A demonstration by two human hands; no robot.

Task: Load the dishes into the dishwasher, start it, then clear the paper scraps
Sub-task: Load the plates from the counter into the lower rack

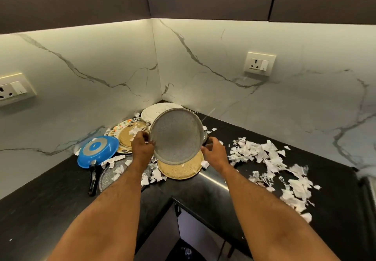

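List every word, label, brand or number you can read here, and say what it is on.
None can be read.
Patterned plate: coloured marks on the rim, too blurred to tell whether they are print.
Paper scraps: no print can be made out.
Blue pan: no legible mark on its upturned base.
Grey plate, held by left hand and right hand: speckled, no text.

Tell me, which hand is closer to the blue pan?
Left. The left hand holds the grey plate's left edge, just right of the blue pan. The right hand is on the plate's far side.
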